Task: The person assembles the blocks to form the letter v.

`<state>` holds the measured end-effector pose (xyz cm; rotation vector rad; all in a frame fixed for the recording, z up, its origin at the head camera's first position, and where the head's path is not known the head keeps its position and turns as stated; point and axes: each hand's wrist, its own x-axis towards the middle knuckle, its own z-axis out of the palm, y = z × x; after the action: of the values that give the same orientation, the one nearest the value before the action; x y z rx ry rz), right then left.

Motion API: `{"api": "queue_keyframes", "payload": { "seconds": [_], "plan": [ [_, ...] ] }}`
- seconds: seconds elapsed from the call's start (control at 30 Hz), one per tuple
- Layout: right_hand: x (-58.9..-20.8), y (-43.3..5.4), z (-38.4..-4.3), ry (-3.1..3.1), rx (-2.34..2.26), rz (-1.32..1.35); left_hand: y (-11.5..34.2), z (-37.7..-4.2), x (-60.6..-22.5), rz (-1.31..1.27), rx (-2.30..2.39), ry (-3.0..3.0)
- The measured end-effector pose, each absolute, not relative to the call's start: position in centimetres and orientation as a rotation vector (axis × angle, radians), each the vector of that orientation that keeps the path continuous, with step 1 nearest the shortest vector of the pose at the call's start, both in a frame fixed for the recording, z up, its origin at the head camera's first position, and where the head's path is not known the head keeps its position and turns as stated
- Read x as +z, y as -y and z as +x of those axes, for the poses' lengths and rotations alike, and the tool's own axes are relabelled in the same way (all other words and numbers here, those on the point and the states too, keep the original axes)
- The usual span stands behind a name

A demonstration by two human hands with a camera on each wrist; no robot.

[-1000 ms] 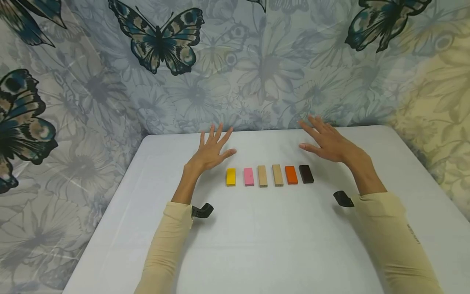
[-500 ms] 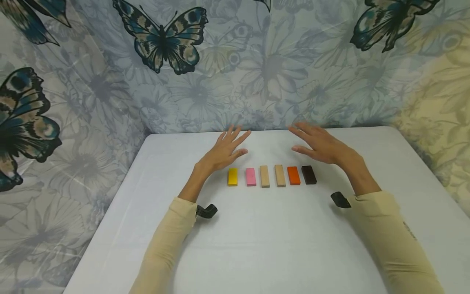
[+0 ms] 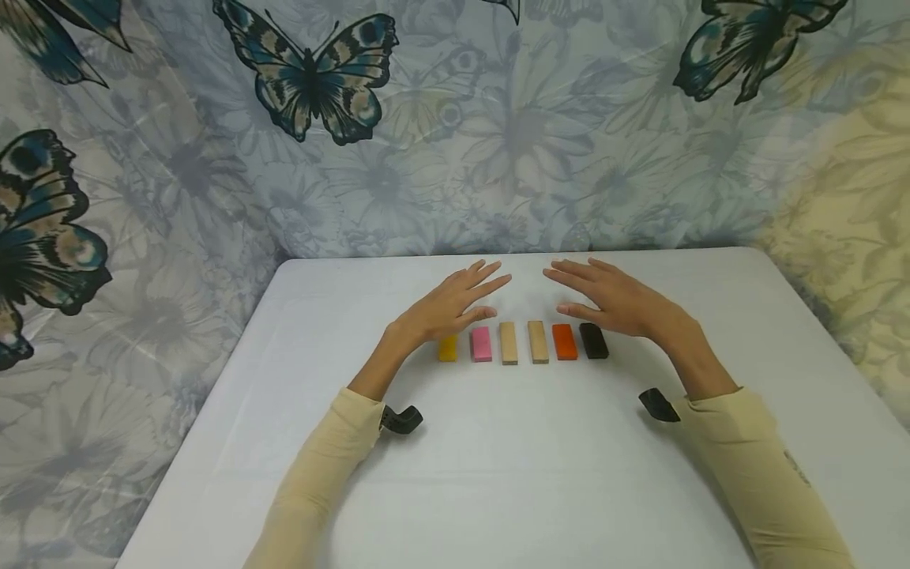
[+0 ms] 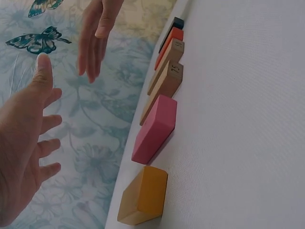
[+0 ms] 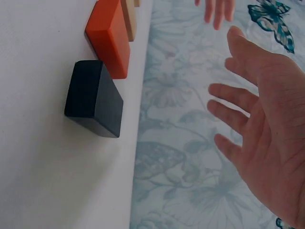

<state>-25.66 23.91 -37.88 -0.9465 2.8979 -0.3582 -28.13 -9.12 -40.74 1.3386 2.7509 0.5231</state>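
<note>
A row of small rectangular blocks lies across the table: yellow (image 3: 447,350), pink (image 3: 481,344), two bare wooden ones (image 3: 508,344) (image 3: 538,342), orange (image 3: 565,342) and black (image 3: 593,341). In the left wrist view, printed numbers show on the ends of the wooden blocks (image 4: 175,71). My left hand (image 3: 451,304) hovers over the yellow and pink end with fingers spread, partly covering the yellow block in the head view. My right hand (image 3: 614,299) hovers behind the orange and black end, its fingers extended. Neither hand holds anything, and the palms face each other.
The white table (image 3: 512,474) backs onto a wall hanging (image 3: 441,158) printed with flowers and butterflies. A black wrist mount (image 3: 402,420) juts from the left sleeve and another black mount (image 3: 659,405) from the right sleeve.
Both hands have come inward toward each other and lower in the head view, nearer the row. The blocks have stayed in place.
</note>
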Motion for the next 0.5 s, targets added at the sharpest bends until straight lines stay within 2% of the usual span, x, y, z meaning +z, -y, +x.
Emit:
{"api": "queue_keyframes", "payload": {
  "seconds": [0.5],
  "plan": [
    [-38.0,-24.2,-24.4,-2.808,-0.334,-1.011,9.3,-26.2,-40.1,1.343,0.362,-2.622]
  ]
}}
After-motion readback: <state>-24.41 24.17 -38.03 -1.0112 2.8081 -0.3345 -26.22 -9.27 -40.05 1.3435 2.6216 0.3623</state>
